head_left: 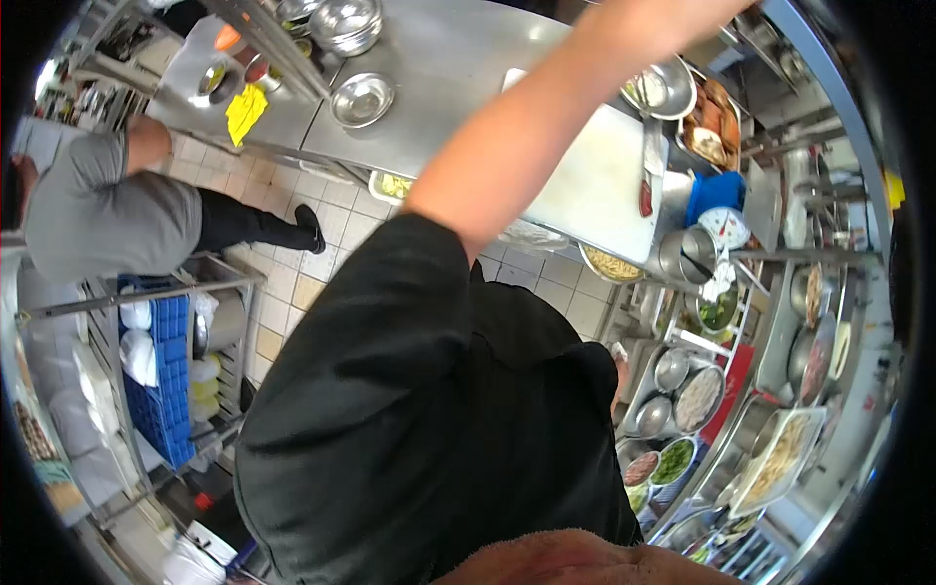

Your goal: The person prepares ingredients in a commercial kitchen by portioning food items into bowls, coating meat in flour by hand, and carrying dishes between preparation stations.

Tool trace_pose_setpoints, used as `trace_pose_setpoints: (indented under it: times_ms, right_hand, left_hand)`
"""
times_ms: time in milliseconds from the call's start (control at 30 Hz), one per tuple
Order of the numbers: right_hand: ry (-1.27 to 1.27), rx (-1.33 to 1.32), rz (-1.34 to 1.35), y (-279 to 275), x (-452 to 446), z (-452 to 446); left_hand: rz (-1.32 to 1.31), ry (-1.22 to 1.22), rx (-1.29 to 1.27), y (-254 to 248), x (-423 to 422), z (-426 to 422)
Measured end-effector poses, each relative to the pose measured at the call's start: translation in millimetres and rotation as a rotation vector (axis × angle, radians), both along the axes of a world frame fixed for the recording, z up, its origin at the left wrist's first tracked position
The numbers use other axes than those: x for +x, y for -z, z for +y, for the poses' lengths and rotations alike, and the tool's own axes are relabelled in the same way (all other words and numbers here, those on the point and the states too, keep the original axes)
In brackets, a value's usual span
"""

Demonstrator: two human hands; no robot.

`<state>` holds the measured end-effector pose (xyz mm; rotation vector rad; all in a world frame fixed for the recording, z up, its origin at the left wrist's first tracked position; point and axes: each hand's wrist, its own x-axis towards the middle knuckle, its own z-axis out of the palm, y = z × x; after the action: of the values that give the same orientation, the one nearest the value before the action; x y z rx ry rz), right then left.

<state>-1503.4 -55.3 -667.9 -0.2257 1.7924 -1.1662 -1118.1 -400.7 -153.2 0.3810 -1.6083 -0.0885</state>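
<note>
My left arm, in a short black sleeve, reaches up and to the right over the steel table [439, 88]. Its hand lies beyond the top edge of the view. Beneath the forearm is a white cutting board [585, 185]. A knife [645, 198] with a reddish handle rests along the board's right side. Near it stands a steel bowl [680, 97] with pale contents, beside a tray of brown food [720, 112]. Of my right hand [620, 378] only a small strip shows past my black top at the right; its fingers cannot be made out.
A person in a grey shirt [117, 210] stands at left. A yellow cloth [247, 114] and a shallow steel bowl [362, 100] are on the table. At right are a dial scale [724, 227], a steel pot [685, 255] and shelves of food containers. Blue crates [166, 419] fill a rack.
</note>
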Motion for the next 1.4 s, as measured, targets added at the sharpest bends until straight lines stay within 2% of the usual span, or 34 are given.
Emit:
trace_pose_setpoints:
  times_ms: [67, 100, 133, 200, 233, 267, 300, 333, 367, 400, 433, 500, 533, 567, 633, 667, 767, 900, 967, 1067, 1200, 1300, 1400]
  right_hand:
    - [0.023, 0.085, 0.003, -0.4, -1.4, -13.3]
    - [0.042, 0.127, 0.004, 0.4, -2.1, -17.1]
    - [0.028, 0.128, -0.108, 0.5, -8.6, -20.5]
    - [-0.128, 0.092, 0.115, -6.7, -8.1, -34.6]
    - [-0.202, 0.077, 0.226, -21.2, -2.1, -42.4]
    - [-0.217, 0.127, 0.299, -41.7, 15.1, -53.8]
    - [-0.232, 0.18, 0.371, -62.2, 32.4, -65.2]
    - [-0.254, 0.221, 0.387, -74.3, 43.0, -73.7]
    - [-0.314, 0.178, 0.401, -61.4, 37.1, -71.3]
    - [-0.371, 0.134, 0.414, -49.9, 32.4, -69.3]
    - [-0.427, 0.087, 0.426, -35.4, 25.0, -66.2]
    - [-0.504, 0.078, 0.485, -38.5, 34.1, -73.8]
    - [-0.549, 0.094, 0.518, -41.7, 38.2, -77.5]
    - [-0.609, 0.153, 0.559, -49.3, 37.3, -80.0]
    - [-0.654, 0.098, 0.577, -45.9, 35.8, -80.0]
    - [-0.64, -0.017, 0.554, -17.2, 16.9, -69.5]
    - [-0.553, -0.085, 0.498, -14.7, 18.3, -68.2]
    - [-0.227, 0.04, 0.2, -12.8, 20.2, -67.2]
    - [-0.218, 0.032, 0.205, -6.8, 15.5, -66.0]
    - [-0.224, 0.025, 0.264, -7.5, 12.7, -66.1]
    - [-0.12, 0.064, 0.242, -12.6, 21.0, -65.6]
    - [-0.416, 0.226, 0.464, -28.7, 11.3, -68.3]
    - [-0.499, 0.232, 0.543, -40.8, 10.1, -72.4]
  left_hand:
    - [0.522, 0.236, 0.31, 97.7, -2.7, -11.6]
    - [0.393, -0.041, 0.665, 143.3, 29.2, -1.8]
    - [0.478, -0.084, 0.936, 177.1, 58.0, 7.0]
    - [0.412, -0.376, 1.099, 260.5, 132.1, 2.4]
    - [0.562, -0.423, 1.133, 290.0, 165.0, 0.7]
    - [0.5, -0.542, 1.126, 322.0, 203.0, -2.1]
    - [0.397, -0.62, 1.171, 324.0, 230.8, 2.4]
    - [0.409, -0.639, 1.269, 375.6, 275.8, -17.5]
    - [0.62, -0.512, 1.448, 391.6, 304.3, -25.4]
    - [0.598, -0.427, 1.415, 411.4, 330.2, -29.4]
    - [0.527, -0.489, 1.464, 422.5, 352.9, -34.3]
    - [0.379, -0.614, 1.548, 424.6, 382.4, -40.4]
    - [0.378, -0.537, 1.603, 418.7, 390.2, -41.3]
    - [0.402, -0.541, 1.529, 412.7, 397.5, -40.6]
    - [0.444, -0.544, 1.379, 391.2, 403.7, -34.4]
    - [0.459, -0.586, 1.393, 388.4, 408.8, -31.5]
    - [-0.13, -1.06, 1.468, 385.2, 422.4, -11.5]
    - [-0.198, -1.055, 1.633, 411.2, 427.0, 5.2]
    - [-0.17, -1.006, 1.682, 421.3, 425.5, 5.4]
    - [-0.277, -1.357, 1.417, 393.4, 392.8, 9.5]
    - [-0.574, -1.08, 1.487, 369.2, 369.6, -11.9]
    - [-0.885, -1.09, 1.49, 403.1, 376.8, -41.7]
    - [-0.849, -1.082, 1.553, 404.1, 372.1, -51.8]
